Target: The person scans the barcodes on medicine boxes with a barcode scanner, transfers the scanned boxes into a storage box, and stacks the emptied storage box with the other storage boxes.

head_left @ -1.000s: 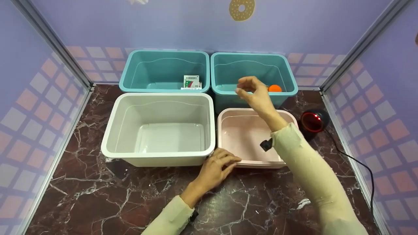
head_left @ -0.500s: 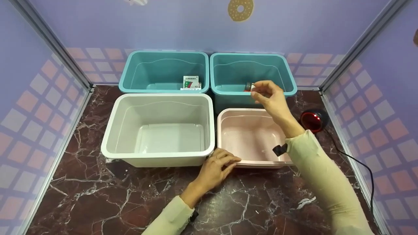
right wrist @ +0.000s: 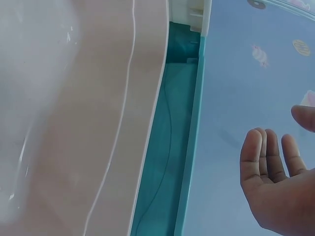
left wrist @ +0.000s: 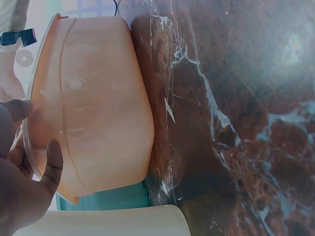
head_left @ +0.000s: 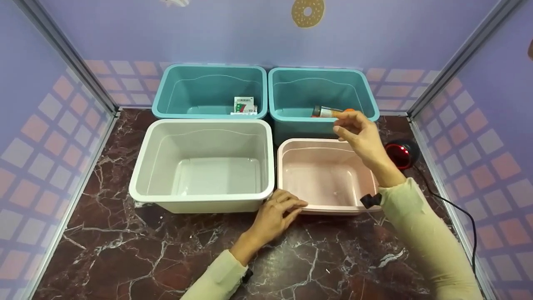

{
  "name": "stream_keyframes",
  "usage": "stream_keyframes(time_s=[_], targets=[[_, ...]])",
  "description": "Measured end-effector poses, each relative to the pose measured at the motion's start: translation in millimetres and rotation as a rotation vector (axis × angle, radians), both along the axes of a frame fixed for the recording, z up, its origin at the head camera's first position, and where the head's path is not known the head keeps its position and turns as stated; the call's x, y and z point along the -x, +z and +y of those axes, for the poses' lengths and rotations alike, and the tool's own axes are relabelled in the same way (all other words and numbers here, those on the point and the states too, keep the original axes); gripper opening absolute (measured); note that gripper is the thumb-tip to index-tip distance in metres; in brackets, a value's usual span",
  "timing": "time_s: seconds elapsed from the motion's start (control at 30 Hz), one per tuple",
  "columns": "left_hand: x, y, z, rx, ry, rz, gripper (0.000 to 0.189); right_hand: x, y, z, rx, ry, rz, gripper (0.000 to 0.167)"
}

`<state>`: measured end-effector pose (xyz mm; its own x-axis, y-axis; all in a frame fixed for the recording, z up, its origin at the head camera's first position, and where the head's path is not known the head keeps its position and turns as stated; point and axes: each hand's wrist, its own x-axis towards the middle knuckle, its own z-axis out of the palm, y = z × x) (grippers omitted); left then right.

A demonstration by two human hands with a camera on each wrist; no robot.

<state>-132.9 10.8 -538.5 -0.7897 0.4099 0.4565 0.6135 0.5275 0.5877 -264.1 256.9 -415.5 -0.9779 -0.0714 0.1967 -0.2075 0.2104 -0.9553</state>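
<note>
My right hand (head_left: 360,129) has let go of the vial (head_left: 324,111); it now lies in the teal bin (head_left: 370,109), fingers relaxed. Left hand (head_left: 275,212) rests open on the pink bin (head_left: 287,143).

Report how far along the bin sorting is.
Done: a small orange-capped bottle lies in the right teal plastic bin, a white carton in the left teal plastic bin. In hand: nothing; the right hand hovers open, the left hand rests on the pink plastic tub. Left: no loose items show; the tub and white plastic bin hold nothing.
</note>
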Motion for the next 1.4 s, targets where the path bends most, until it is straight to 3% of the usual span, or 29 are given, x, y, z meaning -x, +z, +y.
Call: stream_keyframes(time_s=[0.33, 0.8, 1.07, 1.2, 1.4], targets=[[-0.3, -0.4, 0.3, -0.006, 0.004, 0.0, 0.018, -11.0, -0.6, 24.3, -0.016, -0.014, 0.003, 0.035], [0.9, -0.7, -1.0, 0.003, -0.001, 0.009, 0.018, -15.5, -11.4, 53.4, 0.011, -0.073, -0.005, 0.028], [-0.1, -1.2, -1.0, -0.002, -0.007, 0.0, 0.018, -20.6, -25.2, 75.6, -0.022, -0.117, -0.075, 0.03], [0.3, -0.2, -0.9, 0.007, -0.003, 0.007, 0.018, -20.8, -32.6, 85.2, -0.012, -0.136, -0.095, 0.024], [-0.7, -0.1, -0.7, 0.02, -0.002, -0.011, 0.019, -18.3, -47.1, 98.6, -0.096, -0.194, -0.136, 0.013]])
